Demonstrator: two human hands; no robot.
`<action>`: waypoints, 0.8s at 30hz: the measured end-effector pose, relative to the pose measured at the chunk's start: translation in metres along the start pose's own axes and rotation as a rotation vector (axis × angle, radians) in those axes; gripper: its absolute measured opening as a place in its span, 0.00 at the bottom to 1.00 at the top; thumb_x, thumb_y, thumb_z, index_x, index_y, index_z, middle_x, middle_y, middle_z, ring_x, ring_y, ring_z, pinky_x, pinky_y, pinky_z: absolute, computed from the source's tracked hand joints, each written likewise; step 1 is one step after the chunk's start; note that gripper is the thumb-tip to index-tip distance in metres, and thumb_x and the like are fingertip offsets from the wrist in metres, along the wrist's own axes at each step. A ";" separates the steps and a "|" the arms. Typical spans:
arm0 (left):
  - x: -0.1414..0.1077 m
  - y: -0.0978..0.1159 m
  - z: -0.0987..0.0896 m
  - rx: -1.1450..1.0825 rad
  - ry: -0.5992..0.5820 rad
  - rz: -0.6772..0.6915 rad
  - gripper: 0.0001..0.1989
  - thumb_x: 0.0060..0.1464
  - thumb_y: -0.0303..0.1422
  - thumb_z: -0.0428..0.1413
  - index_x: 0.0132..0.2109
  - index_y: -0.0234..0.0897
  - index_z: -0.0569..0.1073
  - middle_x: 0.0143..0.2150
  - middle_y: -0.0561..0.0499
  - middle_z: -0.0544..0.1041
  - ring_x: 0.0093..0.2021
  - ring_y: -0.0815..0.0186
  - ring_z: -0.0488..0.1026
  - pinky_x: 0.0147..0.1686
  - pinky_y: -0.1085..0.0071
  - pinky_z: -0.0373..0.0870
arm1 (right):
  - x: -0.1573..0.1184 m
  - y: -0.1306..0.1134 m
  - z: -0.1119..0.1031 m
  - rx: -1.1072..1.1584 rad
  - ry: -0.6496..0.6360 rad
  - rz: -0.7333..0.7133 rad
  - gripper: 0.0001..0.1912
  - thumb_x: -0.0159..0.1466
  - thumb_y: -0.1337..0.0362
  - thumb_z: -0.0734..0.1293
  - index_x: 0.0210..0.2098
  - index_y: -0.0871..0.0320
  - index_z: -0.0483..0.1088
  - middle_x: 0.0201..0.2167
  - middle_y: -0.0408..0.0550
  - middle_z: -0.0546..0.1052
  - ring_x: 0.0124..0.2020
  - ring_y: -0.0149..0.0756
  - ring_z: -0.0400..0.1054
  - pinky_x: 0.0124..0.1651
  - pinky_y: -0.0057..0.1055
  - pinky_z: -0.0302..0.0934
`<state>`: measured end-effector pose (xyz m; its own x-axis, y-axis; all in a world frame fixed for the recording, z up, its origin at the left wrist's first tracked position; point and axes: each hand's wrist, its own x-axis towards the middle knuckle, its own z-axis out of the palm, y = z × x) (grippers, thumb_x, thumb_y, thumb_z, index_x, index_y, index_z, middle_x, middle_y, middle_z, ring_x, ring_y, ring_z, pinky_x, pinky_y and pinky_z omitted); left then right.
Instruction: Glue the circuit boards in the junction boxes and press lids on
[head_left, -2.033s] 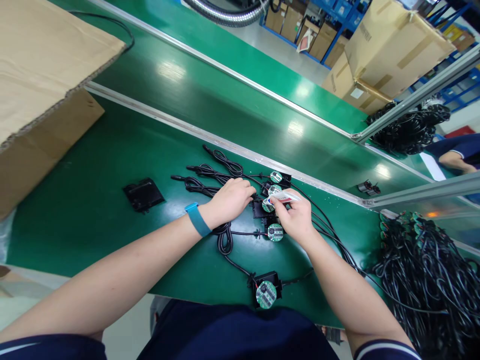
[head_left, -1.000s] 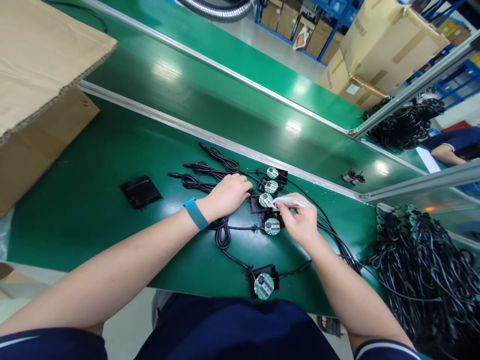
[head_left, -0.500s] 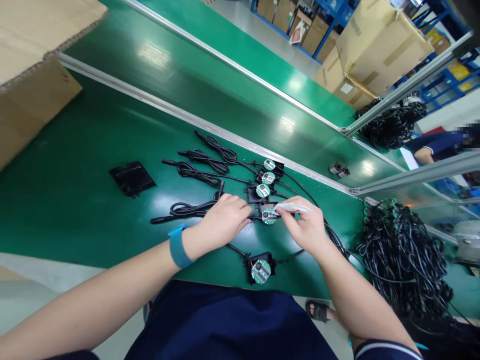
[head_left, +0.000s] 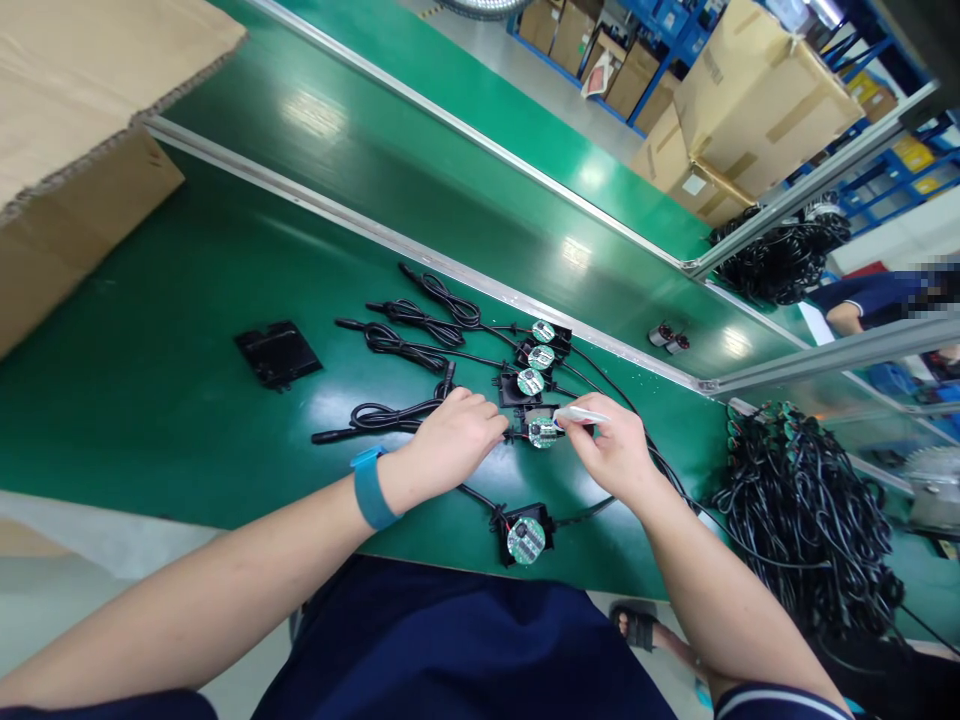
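My right hand (head_left: 611, 445) pinches a small white tube (head_left: 583, 414), its tip at the edge of a round green circuit board (head_left: 542, 432) in a black housing. Just left of that board, my left hand (head_left: 463, 437) has its fingers closed at the housing's cable end; what they grip is hidden. Behind, three more boards, the nearest one (head_left: 530, 382) among them, sit on black housings with coiled black cables (head_left: 405, 345). Nearer my body lies another board (head_left: 526, 540) in an open black housing.
Black flat parts (head_left: 277, 355) lie at the left, near a cardboard box (head_left: 97, 220). A large cable pile (head_left: 810, 510) is at the right. A metal rail (head_left: 420, 250) runs behind the boards. Another person's arm (head_left: 846, 318) shows far right.
The view has shifted slightly. The white tube is tilted a little differently in my right hand, still at the same board. My left hand stays beside the housing.
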<state>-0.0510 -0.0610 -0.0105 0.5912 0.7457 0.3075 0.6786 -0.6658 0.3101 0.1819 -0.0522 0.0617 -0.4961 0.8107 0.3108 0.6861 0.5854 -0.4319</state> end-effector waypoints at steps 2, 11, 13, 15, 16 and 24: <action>0.000 0.000 0.000 -0.008 0.004 0.001 0.11 0.65 0.28 0.50 0.35 0.36 0.74 0.30 0.49 0.73 0.34 0.61 0.67 0.39 0.63 0.58 | -0.002 0.002 -0.002 -0.004 0.015 0.008 0.05 0.67 0.69 0.65 0.36 0.54 0.72 0.33 0.46 0.78 0.36 0.35 0.73 0.39 0.32 0.66; 0.000 0.000 0.001 -0.008 -0.001 -0.002 0.11 0.65 0.30 0.51 0.36 0.36 0.75 0.31 0.49 0.73 0.35 0.61 0.67 0.39 0.63 0.57 | -0.009 -0.011 -0.004 0.119 0.104 0.011 0.06 0.65 0.71 0.67 0.37 0.53 0.74 0.34 0.45 0.79 0.37 0.35 0.74 0.41 0.33 0.69; 0.000 0.000 0.001 -0.005 -0.004 -0.002 0.10 0.65 0.31 0.51 0.36 0.36 0.75 0.31 0.49 0.73 0.35 0.61 0.67 0.39 0.63 0.57 | -0.009 -0.014 0.000 0.136 0.076 -0.018 0.07 0.65 0.72 0.66 0.38 0.54 0.74 0.34 0.46 0.80 0.37 0.35 0.74 0.41 0.33 0.69; 0.000 0.000 0.000 -0.002 -0.005 -0.007 0.11 0.65 0.31 0.51 0.35 0.36 0.75 0.30 0.49 0.73 0.35 0.61 0.67 0.39 0.63 0.58 | -0.008 -0.015 0.005 0.126 0.051 -0.036 0.08 0.66 0.72 0.65 0.38 0.53 0.74 0.34 0.46 0.80 0.37 0.35 0.74 0.40 0.34 0.69; 0.000 0.000 0.000 -0.002 -0.006 -0.008 0.11 0.65 0.31 0.51 0.35 0.36 0.75 0.30 0.49 0.73 0.35 0.61 0.67 0.39 0.63 0.58 | -0.008 -0.015 0.006 0.118 0.045 -0.041 0.08 0.66 0.71 0.64 0.38 0.53 0.74 0.34 0.46 0.80 0.37 0.35 0.74 0.41 0.34 0.69; 0.001 -0.001 0.002 0.002 -0.004 0.001 0.13 0.65 0.29 0.50 0.31 0.37 0.73 0.29 0.50 0.72 0.33 0.62 0.66 0.37 0.63 0.57 | -0.011 -0.009 0.002 0.099 0.037 -0.015 0.08 0.66 0.71 0.64 0.37 0.53 0.73 0.34 0.46 0.80 0.37 0.35 0.74 0.40 0.33 0.69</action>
<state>-0.0508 -0.0598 -0.0120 0.5935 0.7454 0.3036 0.6790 -0.6662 0.3084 0.1804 -0.0662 0.0608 -0.4843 0.8027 0.3481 0.6218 0.5956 -0.5085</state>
